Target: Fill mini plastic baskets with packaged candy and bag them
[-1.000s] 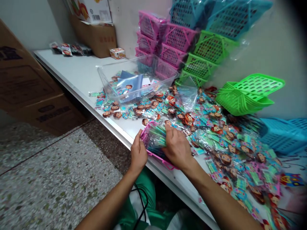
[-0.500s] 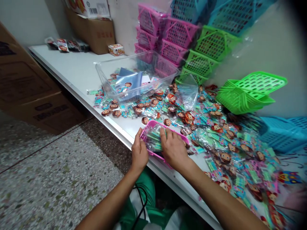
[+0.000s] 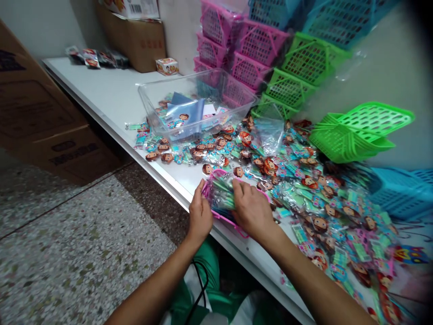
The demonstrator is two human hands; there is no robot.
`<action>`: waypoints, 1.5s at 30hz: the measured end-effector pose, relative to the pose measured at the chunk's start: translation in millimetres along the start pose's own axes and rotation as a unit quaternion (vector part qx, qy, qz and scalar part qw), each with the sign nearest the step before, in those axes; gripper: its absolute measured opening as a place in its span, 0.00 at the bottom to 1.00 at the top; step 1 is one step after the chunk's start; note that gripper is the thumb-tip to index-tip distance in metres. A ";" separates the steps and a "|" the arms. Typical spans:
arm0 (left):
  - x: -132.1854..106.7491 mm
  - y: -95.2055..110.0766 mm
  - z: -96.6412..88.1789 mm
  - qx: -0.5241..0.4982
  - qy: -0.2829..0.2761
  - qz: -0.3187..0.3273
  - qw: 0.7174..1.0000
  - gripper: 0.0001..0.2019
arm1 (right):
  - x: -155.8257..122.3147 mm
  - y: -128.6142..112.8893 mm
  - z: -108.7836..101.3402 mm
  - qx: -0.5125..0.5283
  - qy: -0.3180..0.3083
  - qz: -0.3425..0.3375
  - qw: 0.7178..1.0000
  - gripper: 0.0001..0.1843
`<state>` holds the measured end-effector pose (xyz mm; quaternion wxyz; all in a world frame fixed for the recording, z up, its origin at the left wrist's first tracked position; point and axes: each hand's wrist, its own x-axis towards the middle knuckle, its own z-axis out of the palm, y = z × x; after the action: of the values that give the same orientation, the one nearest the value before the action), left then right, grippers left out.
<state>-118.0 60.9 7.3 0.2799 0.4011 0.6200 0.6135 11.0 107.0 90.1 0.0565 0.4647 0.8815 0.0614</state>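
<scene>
A small pink basket [image 3: 221, 216] sits at the near edge of the white table [image 3: 111, 97], filled with clear-wrapped cartoon-face packets [image 3: 221, 194]. My left hand [image 3: 199, 214] grips the basket's left rim, fingers curled. My right hand [image 3: 252, 210] lies on top of the packets inside the basket, fingers bent over them and pressing down. A wide heap of the same packets [image 3: 314, 189] covers the table to the right and behind the basket.
A clear plastic tub [image 3: 196, 106] with blue sheets and packets stands behind the basket. Stacks of pink [image 3: 237, 54], green [image 3: 294, 76] and blue baskets [image 3: 338, 18] line the wall. Nested green baskets [image 3: 355, 133] lie at right. Cardboard boxes [image 3: 40, 122] stand on the floor at left.
My right hand has shifted over the packets in the pink basket, pushing them down. The left hand stays on the rim. The camera view has moved slightly.
</scene>
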 end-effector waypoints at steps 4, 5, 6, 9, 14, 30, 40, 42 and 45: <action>3.4 -2.7 -4.3 0.005 -0.026 0.034 0.999 0.21 | 0.3 4.2 1.1 0.043 0.006 -0.039 0.998 0.45; 4.2 -3.3 -5.9 0.007 -0.033 0.045 0.998 0.19 | 1.1 6.9 -0.4 0.057 0.012 -0.045 0.997 0.45; 4.9 -3.7 -7.4 0.009 -0.037 0.052 0.998 0.18 | 2.3 9.8 -2.0 0.070 0.014 -0.054 0.996 0.45; 5.8 -3.1 -10.6 0.005 -0.045 0.055 0.997 0.14 | 8.0 17.4 -3.9 0.115 -0.011 -0.096 0.989 0.43; 2.8 3.3 -11.1 0.027 -0.032 -0.012 0.999 0.10 | 14.7 16.9 11.2 0.128 -0.038 -0.049 0.990 0.50; 4.2 5.6 -5.3 -0.040 -0.094 -0.018 0.995 0.35 | 5.1 46.9 12.5 0.282 -0.108 -0.150 0.942 0.47; 2.0 4.8 -4.3 0.030 -0.092 0.035 0.995 0.33 | 0.2 22.7 24.5 0.104 0.007 -0.111 0.988 0.31; 3.2 4.5 -5.9 0.039 -0.102 0.064 0.992 0.30 | -1.5 24.6 23.6 0.100 0.003 -0.102 0.990 0.31; 4.0 4.7 -6.5 0.050 -0.108 0.074 0.990 0.29 | -1.9 21.9 20.3 0.097 -0.007 -0.076 0.992 0.33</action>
<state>-124.8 60.5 13.1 0.2789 0.5229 0.5845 0.5542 33.0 118.8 73.7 0.0219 0.3997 0.9158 -0.0321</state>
